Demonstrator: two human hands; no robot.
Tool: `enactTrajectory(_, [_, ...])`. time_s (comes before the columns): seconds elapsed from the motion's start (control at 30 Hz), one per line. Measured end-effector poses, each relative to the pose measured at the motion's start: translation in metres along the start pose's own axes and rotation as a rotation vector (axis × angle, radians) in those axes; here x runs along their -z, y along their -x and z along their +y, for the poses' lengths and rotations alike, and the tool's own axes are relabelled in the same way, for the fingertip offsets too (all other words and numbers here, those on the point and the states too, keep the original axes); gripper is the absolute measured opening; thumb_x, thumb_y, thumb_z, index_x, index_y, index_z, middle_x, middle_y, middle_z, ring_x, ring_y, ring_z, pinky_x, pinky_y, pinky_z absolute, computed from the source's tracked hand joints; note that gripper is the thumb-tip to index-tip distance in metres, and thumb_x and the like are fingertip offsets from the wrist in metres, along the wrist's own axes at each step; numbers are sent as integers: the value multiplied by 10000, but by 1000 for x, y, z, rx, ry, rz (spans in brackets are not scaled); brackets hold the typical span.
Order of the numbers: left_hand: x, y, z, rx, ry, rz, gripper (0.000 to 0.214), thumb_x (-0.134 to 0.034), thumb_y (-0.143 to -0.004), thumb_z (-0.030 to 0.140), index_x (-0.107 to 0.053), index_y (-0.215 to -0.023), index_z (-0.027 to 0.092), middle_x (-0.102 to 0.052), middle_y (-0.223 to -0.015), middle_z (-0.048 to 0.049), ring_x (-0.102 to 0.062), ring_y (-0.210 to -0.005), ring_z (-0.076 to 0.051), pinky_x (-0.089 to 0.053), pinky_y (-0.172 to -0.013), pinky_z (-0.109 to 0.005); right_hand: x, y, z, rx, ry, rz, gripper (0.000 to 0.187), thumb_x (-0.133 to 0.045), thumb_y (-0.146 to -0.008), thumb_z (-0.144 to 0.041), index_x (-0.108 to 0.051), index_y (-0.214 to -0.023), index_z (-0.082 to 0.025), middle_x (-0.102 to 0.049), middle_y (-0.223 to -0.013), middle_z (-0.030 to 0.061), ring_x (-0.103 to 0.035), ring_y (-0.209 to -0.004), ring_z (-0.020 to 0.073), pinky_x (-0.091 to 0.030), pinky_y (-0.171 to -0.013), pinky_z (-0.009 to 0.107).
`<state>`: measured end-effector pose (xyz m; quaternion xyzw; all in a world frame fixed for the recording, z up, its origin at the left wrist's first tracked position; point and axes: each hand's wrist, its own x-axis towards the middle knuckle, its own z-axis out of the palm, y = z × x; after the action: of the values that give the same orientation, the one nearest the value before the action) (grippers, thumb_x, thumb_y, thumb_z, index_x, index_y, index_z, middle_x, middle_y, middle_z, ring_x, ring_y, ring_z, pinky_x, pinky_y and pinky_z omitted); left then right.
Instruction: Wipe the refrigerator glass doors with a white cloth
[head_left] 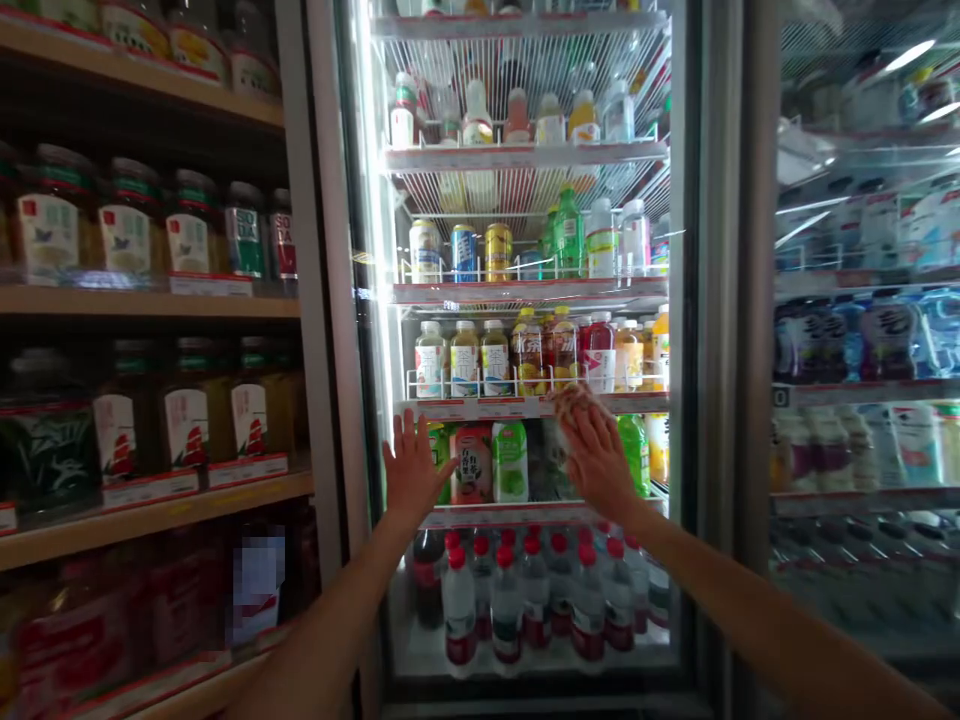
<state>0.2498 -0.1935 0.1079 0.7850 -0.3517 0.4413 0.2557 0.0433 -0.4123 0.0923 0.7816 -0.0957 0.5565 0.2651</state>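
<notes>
Fingers spread, my left hand is up at the glass door of a lit drinks cooler, in front of a shelf with a pink carton and a green carton. It holds nothing. Under the fingers of my right hand is a crumpled brown-and-white cloth, held up at the glass by a shelf edge. Whether both palms touch the glass cannot be made out. Just above the cloth, behind the door, stand tea bottles and a red drink bottle.
Wooden shelves with bottled drinks run along the left. A metal door frame separates this cooler from another glass-fronted one at right, stocked with dark bottles. Red-capped bottles stand low inside the cooler.
</notes>
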Motion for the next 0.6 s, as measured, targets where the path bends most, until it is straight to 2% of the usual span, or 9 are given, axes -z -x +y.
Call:
enactTrajectory(0.1, [-1, 1, -1, -22, -7, 21, 808, -393, -844, 566, -89, -1437, 110, -103, -1493, -186, -43, -1387, -308, -188, -1063, -589, -1, 17, 0, 105, -36, -91, 615, -424, -807, -157, -304, -1409, -191, -305, -1457, 77, -176, -1369, 278, -225, -1096, 505])
enactTrajectory(0.17, [-3, 1, -2, -41, -17, 41, 812, -388, -846, 565, -61, -1439, 117, -100, -1493, -187, -46, -1386, -310, -193, -1060, -590, -2, 17, 10, 39, -34, -51, 650, -421, -813, -160, -236, -1434, -212, -244, -1483, 71, -185, -1367, 280, -236, -1089, 511])
enactTrajectory(0.27, [-5, 2, -2, -35, -24, 59, 825, -390, -841, 575, -50, -1440, 121, -99, -1494, -184, -55, -1386, -311, -199, -1060, -588, -1, 8, 28, -138, -4, 94, 678, -431, -828, -194, -165, -1451, -200, -120, -1515, 85, -151, -1372, 312, -265, -1065, 532])
enactTrajectory(0.33, [-6, 3, -1, -22, -26, 61, 835, -400, -835, 580, -57, -1439, 117, -102, -1495, -181, -55, -1386, -313, -206, -1056, -591, 0, 14, 31, -156, 7, 112, 702, -437, -830, -196, -124, -1457, -201, -85, -1520, 82, -137, -1373, 322, -269, -1061, 540])
enactTrajectory(0.43, [-7, 4, 0, -20, -26, 63, 834, -397, -835, 583, -64, -1438, 113, -105, -1496, -177, -55, -1386, -313, -217, -1049, -597, 1, 40, 27, -57, 2, 1, 730, -440, -819, -173, -94, -1460, -210, -104, -1518, 79, -159, -1368, 319, -273, -1064, 533])
enactTrajectory(0.5, [-9, 5, -1, -30, -27, 72, 825, -387, -840, 584, -69, -1438, 113, -116, -1493, -182, -64, -1385, -317, -227, -1044, -600, 1, 47, 33, -25, 21, -42, 733, -436, -818, -166, -87, -1461, -215, -143, -1511, 80, -187, -1362, 308, -277, -1065, 523])
enactTrajectory(0.6, [-11, 6, -1, -35, -28, 98, 799, -371, -849, 577, -93, -1437, 112, -137, -1488, -188, -81, -1383, -320, -230, -1041, -602, 2, 32, 57, -156, 89, 45, 709, -437, -840, -196, -93, -1460, -215, -181, -1501, 91, -212, -1354, 310, -299, -1049, 512])
